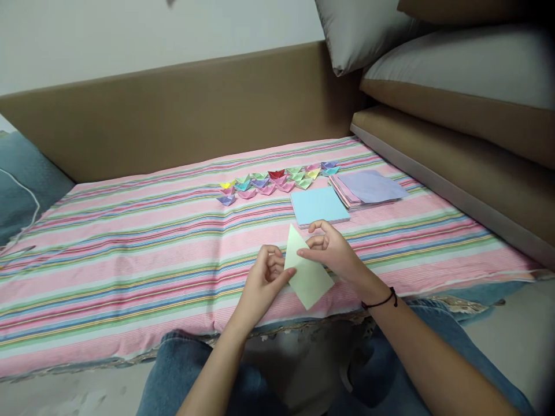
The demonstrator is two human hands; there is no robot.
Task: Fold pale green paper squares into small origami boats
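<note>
A pale green sheet of paper (310, 283) is held up between my two hands near the front edge of the striped cloth. My left hand (269, 271) grips its left edge, thumb in front and fingers behind. On the right edge, my right hand (327, 248) pinches the sheet with the thumb on its face; a dark cord bracelet circles that wrist. Just beyond lies a stack of light blue paper (318, 205). Behind it, several small folded paper boats (260, 184) in many colours stand in rows.
A second stack of paper, purple on top (375, 186), lies to the right of the blue one. The striped cloth (130, 248) covers the surface. Cushions (455, 81) are piled at the right, and a brown backboard (195, 110) runs along the back.
</note>
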